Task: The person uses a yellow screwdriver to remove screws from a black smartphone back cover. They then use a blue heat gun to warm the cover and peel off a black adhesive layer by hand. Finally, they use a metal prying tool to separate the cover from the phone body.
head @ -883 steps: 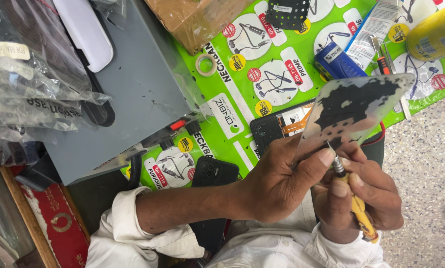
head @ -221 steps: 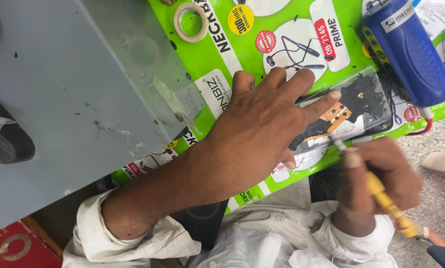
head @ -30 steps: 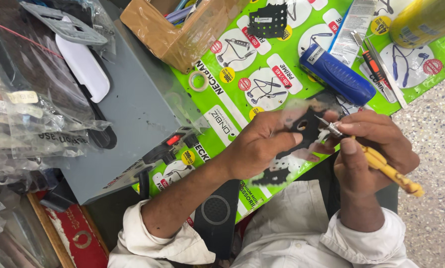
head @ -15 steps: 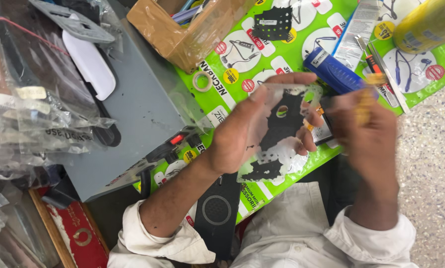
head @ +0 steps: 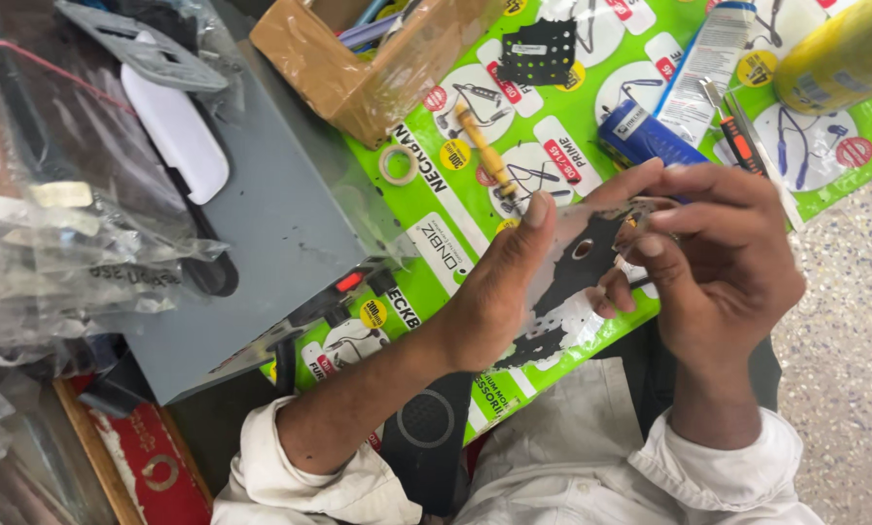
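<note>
Both hands hold a thin black perforated plate (head: 577, 277) above the near edge of the bench (head: 455, 228), over its green mat. The left hand (head: 499, 287) pinches its lower-left side, the right hand (head: 723, 253) its upper-right corner. A yellow-handled screwdriver (head: 486, 151) lies apart, beside a cardboard box (head: 358, 68).

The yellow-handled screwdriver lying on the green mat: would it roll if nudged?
Probably: the screwdriver looks round-handled and slim, lying loose on the flat green mat. It likely weighs little; the tape ring nearby might stop it.
</note>
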`<state>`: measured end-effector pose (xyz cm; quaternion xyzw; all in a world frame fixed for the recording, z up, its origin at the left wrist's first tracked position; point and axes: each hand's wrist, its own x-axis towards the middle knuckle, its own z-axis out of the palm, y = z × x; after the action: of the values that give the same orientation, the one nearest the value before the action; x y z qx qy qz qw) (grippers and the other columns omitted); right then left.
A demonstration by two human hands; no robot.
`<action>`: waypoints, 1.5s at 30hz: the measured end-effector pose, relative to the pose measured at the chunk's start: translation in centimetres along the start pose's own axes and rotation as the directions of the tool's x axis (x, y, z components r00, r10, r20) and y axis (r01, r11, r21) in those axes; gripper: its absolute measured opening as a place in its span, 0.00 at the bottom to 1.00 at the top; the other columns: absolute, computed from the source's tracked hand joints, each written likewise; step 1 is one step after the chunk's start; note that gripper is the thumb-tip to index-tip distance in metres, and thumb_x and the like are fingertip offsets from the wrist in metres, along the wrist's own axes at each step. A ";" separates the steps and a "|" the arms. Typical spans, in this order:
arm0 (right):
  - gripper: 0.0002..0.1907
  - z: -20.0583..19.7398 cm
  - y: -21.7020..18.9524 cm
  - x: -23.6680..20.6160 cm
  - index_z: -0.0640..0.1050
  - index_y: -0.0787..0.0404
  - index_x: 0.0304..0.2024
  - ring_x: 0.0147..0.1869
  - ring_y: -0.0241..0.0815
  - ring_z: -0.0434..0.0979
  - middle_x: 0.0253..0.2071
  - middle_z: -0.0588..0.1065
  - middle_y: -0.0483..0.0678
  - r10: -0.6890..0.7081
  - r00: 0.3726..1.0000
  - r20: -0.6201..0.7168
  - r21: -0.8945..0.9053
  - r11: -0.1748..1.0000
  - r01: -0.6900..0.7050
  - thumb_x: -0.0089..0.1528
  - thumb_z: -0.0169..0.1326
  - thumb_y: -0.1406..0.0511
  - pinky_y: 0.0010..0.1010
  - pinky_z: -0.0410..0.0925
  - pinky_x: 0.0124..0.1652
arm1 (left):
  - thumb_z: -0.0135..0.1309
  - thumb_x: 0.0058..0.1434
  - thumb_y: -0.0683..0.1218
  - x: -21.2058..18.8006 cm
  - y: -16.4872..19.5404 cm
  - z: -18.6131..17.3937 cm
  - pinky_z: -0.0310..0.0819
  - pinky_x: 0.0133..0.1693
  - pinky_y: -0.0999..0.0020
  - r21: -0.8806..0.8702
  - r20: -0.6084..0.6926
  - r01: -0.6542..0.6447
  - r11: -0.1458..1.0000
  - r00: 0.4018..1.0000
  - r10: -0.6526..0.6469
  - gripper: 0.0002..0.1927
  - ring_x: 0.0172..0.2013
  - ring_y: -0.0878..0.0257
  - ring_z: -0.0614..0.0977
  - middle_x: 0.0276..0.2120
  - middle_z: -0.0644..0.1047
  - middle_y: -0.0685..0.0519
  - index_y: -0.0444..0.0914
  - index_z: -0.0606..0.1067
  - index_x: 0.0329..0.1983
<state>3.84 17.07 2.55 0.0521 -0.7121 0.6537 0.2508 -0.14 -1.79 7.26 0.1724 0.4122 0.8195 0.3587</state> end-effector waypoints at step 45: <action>0.06 -0.8 -0.8 0.5 0.80 0.66 0.46 0.59 0.41 0.76 0.56 0.72 0.51 0.019 0.997 0.072 -0.223 0.975 -0.002 0.68 0.57 0.76 0.29 0.69 0.58 | 0.28 0.76 0.70 0.7 -1.0 -0.8 0.73 0.50 0.64 -0.024 -0.143 -0.010 1.000 0.990 0.007 0.44 0.49 0.60 0.76 0.52 0.72 0.46 0.35 0.55 0.81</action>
<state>3.93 17.86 3.55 0.0438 -0.7901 0.5686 0.2250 -0.62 -1.28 6.00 0.1106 0.4261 0.8363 0.3269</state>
